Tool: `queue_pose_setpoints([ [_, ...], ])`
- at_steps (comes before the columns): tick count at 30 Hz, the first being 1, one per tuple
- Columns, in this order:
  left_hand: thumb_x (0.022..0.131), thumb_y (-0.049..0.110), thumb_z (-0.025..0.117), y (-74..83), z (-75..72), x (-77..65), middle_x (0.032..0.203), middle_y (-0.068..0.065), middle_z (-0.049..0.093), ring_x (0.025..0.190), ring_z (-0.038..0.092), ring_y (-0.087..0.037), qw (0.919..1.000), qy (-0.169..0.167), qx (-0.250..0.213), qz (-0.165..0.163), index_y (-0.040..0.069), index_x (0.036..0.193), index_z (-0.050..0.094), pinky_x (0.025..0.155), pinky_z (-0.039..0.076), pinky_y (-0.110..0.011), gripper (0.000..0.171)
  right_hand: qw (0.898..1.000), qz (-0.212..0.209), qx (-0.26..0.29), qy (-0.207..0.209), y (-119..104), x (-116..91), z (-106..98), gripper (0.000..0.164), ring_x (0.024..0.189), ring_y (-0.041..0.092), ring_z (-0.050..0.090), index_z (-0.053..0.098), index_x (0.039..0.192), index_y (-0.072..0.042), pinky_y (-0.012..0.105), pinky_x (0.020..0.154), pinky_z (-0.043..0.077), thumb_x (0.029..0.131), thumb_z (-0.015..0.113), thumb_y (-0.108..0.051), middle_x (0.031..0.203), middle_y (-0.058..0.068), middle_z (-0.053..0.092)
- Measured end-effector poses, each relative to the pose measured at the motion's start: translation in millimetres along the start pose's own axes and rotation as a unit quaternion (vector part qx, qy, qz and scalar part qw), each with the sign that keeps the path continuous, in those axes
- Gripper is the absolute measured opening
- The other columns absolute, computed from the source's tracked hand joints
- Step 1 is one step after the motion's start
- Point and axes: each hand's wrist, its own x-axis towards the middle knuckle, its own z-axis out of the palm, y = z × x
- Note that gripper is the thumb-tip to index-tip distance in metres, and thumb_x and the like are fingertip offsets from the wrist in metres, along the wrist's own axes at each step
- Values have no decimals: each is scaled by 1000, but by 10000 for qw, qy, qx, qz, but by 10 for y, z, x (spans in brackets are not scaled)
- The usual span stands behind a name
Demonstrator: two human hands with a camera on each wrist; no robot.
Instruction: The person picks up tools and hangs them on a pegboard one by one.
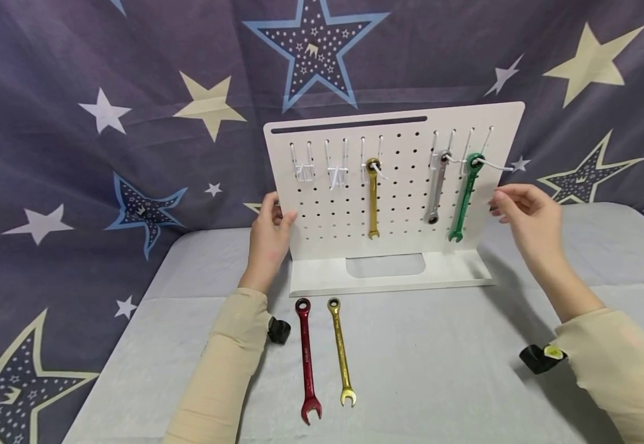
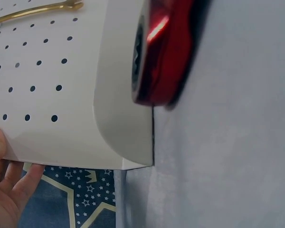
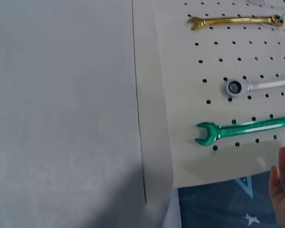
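Note:
A white pegboard stand (image 1: pixel 322 246) stands upright on the table. My left hand (image 1: pixel 269 237) grips its left edge, thumb in front and fingers behind. Beside the right edge is my right hand (image 1: pixel 535 222), fingers loosely bent; whether they touch the board I cannot tell. From hooks hang a dark gold wrench (image 1: pixel 373 203), a silver wrench (image 1: pixel 438 188) and, nearest my right hand, a green wrench (image 1: pixel 466 200). In front of the stand lie a red wrench (image 1: pixel 307 357) and a light gold wrench (image 1: pixel 342 354). The left wrist view shows the red wrench's ring end (image 2: pixel 166 57) close up.
Two white hooks (image 1: pixel 304 172) (image 1: pixel 337 176) at the board's left bear no wrench. A grey cloth (image 1: pixel 427 357) covers the table. Behind hangs a dark curtain (image 1: pixel 150 154) with stars. Black straps (image 1: pixel 279 331) (image 1: pixel 540 359) show at both wrists.

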Motion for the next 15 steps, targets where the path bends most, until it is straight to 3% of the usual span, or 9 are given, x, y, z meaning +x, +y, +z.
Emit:
queue_pose_setpoints([
  [8, 96, 13, 66, -3, 1, 8, 103, -19, 68, 92, 61, -31, 10000, 14, -4, 33, 9, 131, 51, 77, 48, -40, 39, 9976, 385, 243, 530, 59, 78, -58, 11, 66, 2, 63, 73, 92, -10, 11, 58, 48, 89, 72, 0, 77, -9, 70],
  [15, 96, 13, 66, -17, 15, 10, 104, -18, 68, 91, 61, -30, 10000, 38, -5, 2, 9, 131, 51, 77, 48, -40, 39, 9909, 765, 264, 1073, 157, 152, 27, 10, 72, 4, 59, 72, 94, -11, 12, 61, 47, 87, 75, -4, 80, -8, 67],
])
